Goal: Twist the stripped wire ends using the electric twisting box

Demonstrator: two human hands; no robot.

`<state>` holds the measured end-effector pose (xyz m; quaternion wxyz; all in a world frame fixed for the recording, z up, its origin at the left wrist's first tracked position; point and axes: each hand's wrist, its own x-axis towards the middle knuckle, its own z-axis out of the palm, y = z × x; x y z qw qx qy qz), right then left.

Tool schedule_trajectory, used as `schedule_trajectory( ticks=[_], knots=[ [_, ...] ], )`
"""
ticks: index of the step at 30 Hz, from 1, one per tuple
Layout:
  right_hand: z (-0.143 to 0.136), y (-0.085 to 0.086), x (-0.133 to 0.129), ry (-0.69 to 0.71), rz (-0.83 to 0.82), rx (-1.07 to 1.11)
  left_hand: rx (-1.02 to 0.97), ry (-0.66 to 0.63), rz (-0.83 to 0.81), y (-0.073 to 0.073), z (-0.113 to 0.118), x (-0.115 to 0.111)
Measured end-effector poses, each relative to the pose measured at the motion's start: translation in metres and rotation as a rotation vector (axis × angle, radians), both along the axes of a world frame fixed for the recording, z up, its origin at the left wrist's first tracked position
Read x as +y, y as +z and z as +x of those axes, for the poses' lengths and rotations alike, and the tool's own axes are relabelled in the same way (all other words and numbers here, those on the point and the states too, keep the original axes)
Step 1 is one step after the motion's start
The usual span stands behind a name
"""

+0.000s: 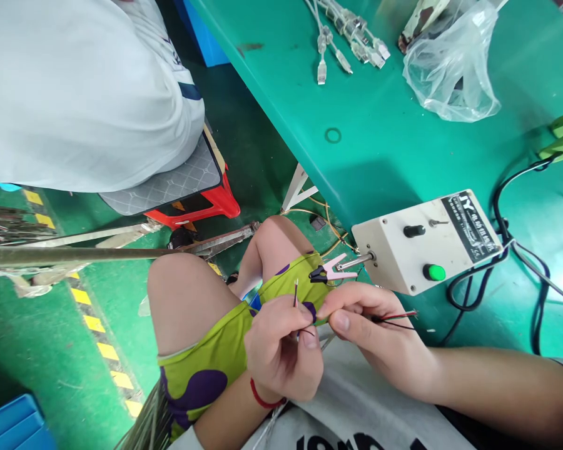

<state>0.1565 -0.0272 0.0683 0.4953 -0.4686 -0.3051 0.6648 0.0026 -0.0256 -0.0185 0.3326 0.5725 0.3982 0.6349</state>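
My left hand (pixel 284 347) is closed in a pinch on thin wires (pixel 296 294), whose stripped ends stick up above the fingers. Close beside it, my right hand (pixel 380 337) pinches thin wires too, and red, green and black wire ends (pixel 398 317) stick out to its right. Whether both hands hold parts of one cable is hidden by the fingers. Just beyond my hands, a pink and black clip (pixel 331 270) sits on the metal shaft of a white machine box (pixel 426 244) with a black knob and a green button. Nothing of mine touches the clip.
The green table (pixel 356 169) bears a bundle of USB cables (pixel 351 34), a clear plastic bag (pixel 455 69) and black cords (pixel 497 250). At left, a person in white (pixel 89 94) sits on a red stool (pixel 216 200). A metal bar (pixel 98 254) crosses beside my knee.
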Motion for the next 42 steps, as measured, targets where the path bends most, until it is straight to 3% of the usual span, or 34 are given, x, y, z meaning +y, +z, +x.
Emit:
schedule_trajectory(
  ticks=[6, 12, 14, 18, 21, 26, 34, 42],
  knots=[
    [0.004, -0.003, -0.005, -0.01, 0.0, -0.066, -0.174, 0.036, -0.065, 0.002, 0.002, 0.005],
    [0.0, -0.001, 0.001, 0.112, -0.189, -0.179, -0.054, 0.075, -0.157, -0.004, -0.008, 0.015],
    [-0.003, -0.004, 0.003, 0.061, -0.265, -0.158, -0.066, 0.044, -0.193, -0.009, -0.009, 0.017],
    [-0.007, -0.008, 0.007, -0.169, -0.37, 0.003, -0.179, -0.056, -0.283, -0.019, -0.007, 0.018],
    [-0.009, -0.003, 0.008, -0.228, -0.328, 0.15, -0.196, -0.097, -0.267, -0.022, -0.006, 0.02],
    [-0.009, 0.004, 0.01, -0.212, -0.329, 0.339, -0.164, -0.12, -0.246, -0.021, -0.005, 0.023],
    [-0.012, -0.003, 0.01, -0.214, -0.336, 0.286, -0.174, -0.14, -0.296, -0.018, -0.003, 0.022],
    [-0.016, -0.005, 0.01, -0.202, -0.297, 0.345, -0.152, -0.11, -0.237, -0.012, 0.0, 0.026]
  ],
)
